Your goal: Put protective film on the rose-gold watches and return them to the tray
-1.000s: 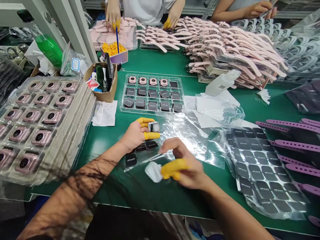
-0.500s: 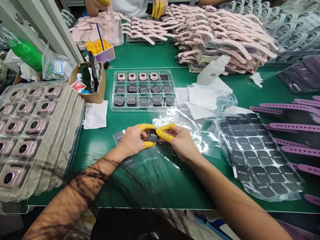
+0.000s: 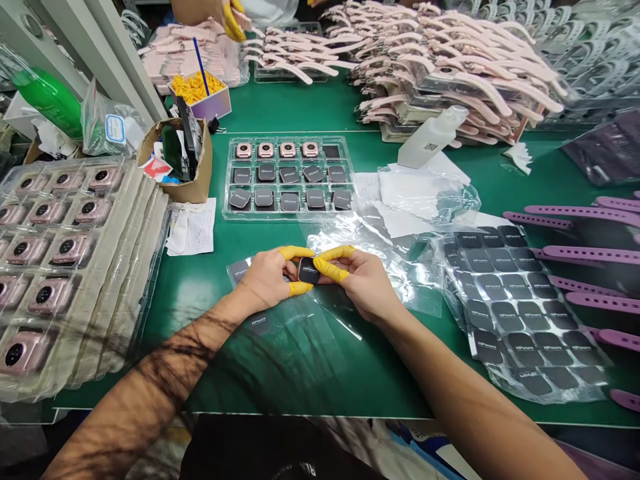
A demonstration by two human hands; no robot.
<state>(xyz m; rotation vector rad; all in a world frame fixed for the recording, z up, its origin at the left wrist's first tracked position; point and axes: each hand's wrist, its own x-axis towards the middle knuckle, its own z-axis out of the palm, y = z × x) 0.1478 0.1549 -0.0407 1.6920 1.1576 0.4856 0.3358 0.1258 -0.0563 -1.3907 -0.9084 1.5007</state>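
My left hand (image 3: 267, 280) and right hand (image 3: 365, 283) meet over the middle of the green bench (image 3: 285, 113), both pinching one small black square (image 3: 309, 271) between them. My left thumb and forefinger, in yellow finger cots, grip its left edge. My right forefinger and thumb, also in yellow cots, press on its right edge. The square has pale lettering on its face and sits just above the bench, tilted a little towards me.

Under my wrists lies a clear film sheet (image 3: 300, 327) with another black sticker (image 3: 260, 323) on it. Straight ahead is a clear tray (image 3: 290, 215) with a back row of pink watch bodies and two rows of dark squares. To my right, sheets of black stickers (image 3: 520, 320) lie in clear plastic, with purple straps (image 3: 575, 213) beyond them. To my left stands a stack of trays (image 3: 65, 253) holding pink watch bodies, and a cardboard box (image 3: 197, 190) of tools sits near it. A white bottle (image 3: 430, 139) lies beside a heap of pink straps (image 3: 450, 67). At the far edge, another person's hand (image 3: 230, 17) in yellow cots rests on more pink straps.
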